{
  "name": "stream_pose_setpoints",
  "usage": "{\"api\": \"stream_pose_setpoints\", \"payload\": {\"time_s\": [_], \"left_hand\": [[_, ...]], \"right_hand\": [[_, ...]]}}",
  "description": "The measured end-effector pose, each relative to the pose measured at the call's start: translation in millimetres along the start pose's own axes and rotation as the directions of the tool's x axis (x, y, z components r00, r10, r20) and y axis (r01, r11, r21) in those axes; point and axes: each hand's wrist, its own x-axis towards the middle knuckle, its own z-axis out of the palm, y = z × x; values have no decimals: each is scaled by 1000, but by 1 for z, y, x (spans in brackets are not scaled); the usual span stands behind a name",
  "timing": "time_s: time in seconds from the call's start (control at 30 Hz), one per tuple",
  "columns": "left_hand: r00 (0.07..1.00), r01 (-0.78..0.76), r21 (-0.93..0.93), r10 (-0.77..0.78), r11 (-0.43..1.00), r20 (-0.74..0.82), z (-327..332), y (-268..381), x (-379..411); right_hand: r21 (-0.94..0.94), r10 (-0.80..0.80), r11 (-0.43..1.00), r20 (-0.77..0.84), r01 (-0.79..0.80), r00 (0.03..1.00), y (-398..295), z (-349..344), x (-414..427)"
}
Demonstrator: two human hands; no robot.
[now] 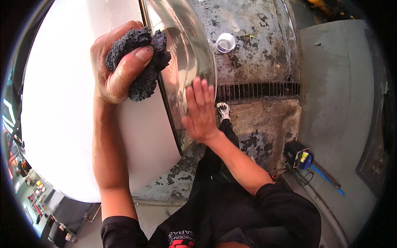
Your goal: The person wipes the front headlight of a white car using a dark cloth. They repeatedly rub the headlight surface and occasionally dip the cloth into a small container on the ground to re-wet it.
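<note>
My left hand grips a bunched dark grey cloth with a fluffy pile, the thumb pressed across it. It is above a white car body panel, close to the dark seam beside a headlight. My right hand lies flat over the clear headlight lens, fingers extended and close together, holding nothing. Its palm faces the lens and appears to touch it. The lens is glossy, with reflections and bright inner parts showing through.
A white plastic tub stands on the stained, peeling floor beyond the headlight. A metal drain grate crosses the floor near my shoe. At right, a black box sits near a pipe. Tools lie far left.
</note>
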Motion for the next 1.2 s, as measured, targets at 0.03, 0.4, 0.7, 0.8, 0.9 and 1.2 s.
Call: {"api": "stream_pose_setpoints", "payload": {"time_s": [0.03, 0.4, 0.7, 0.8, 0.9, 1.2], "left_hand": [[1000, 0, -18, -1, 1000, -12, 1, -1, 0], [999, 33, 40, -31, 999, -45, -3, -10, -1], [998, 57, -26, -57, 998, -2, -2, -21, -8], [997, 66, -29, -66, 997, 27, -6, -28, -8], [996, 78, -63, -75, 995, 55, -13, -38, -7], [991, 77, -72, -69, 994, 114, -28, -59, -4]], "right_hand": [[-4, 26, 1000, -11, -26, 1000, -2, 0, -4], [136, 143, 982, -70, -132, 987, 22, 7, 1], [151, 273, 952, -31, -265, 962, 14, 25, -72], [294, 234, 928, 17, -229, 972, 65, 11, 44], [350, 193, 918, 18, -187, 981, 82, 15, 51], [399, 247, 888, 7, -229, 969, 106, 21, 41]]}}
